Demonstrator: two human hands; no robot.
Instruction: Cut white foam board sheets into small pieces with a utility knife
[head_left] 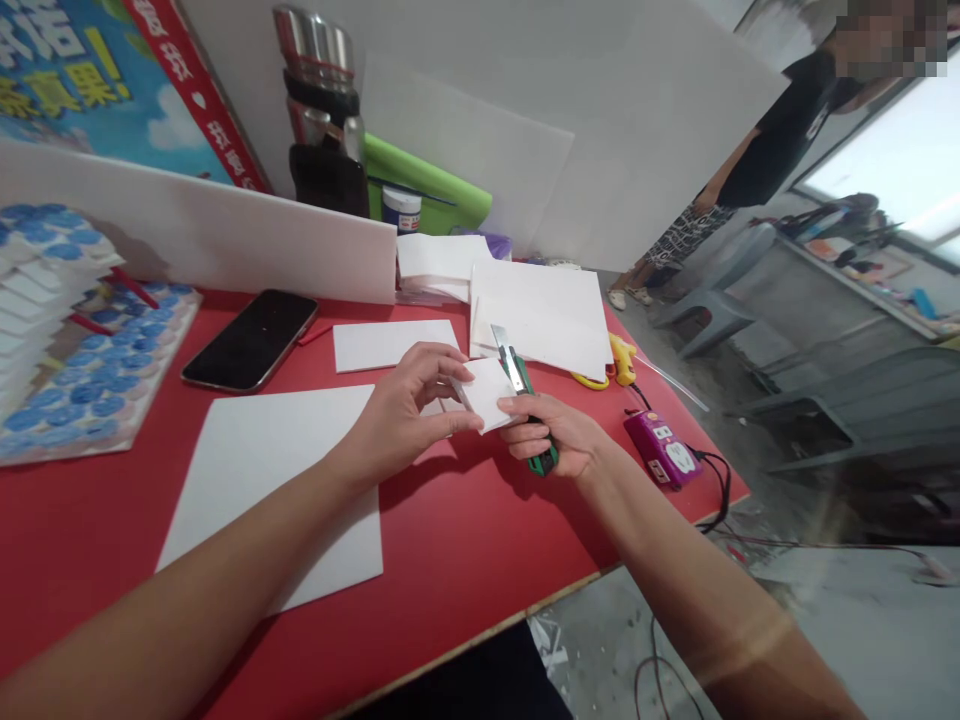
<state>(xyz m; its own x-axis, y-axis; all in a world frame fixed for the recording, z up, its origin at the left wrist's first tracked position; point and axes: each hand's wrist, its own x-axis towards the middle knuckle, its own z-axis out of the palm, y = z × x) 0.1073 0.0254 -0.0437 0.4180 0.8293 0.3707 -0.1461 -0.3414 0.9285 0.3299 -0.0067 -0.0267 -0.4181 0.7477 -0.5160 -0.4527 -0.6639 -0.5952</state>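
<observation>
A small white piece of foam board (486,390) is held up above the red table, between my two hands. My left hand (420,400) grips its left side, with the thumb below and the fingers on top. My right hand (555,432) has its fingers wrapped round a green utility knife (543,458), blade out and pointing away from me. The right thumb also presses on the lower right corner of the white piece. Behind the hands lie a white strip (394,343) and a stack of white sheets (547,310); a larger white sheet (300,480) lies under my left forearm.
On the red table (465,560) are a black phone (251,340), a model with blue dabs (82,390), a yellow glue gun (622,358) and a purple power box (661,448) with cables. A thermos (319,80) stands behind. Another person (780,130) stands at the far right.
</observation>
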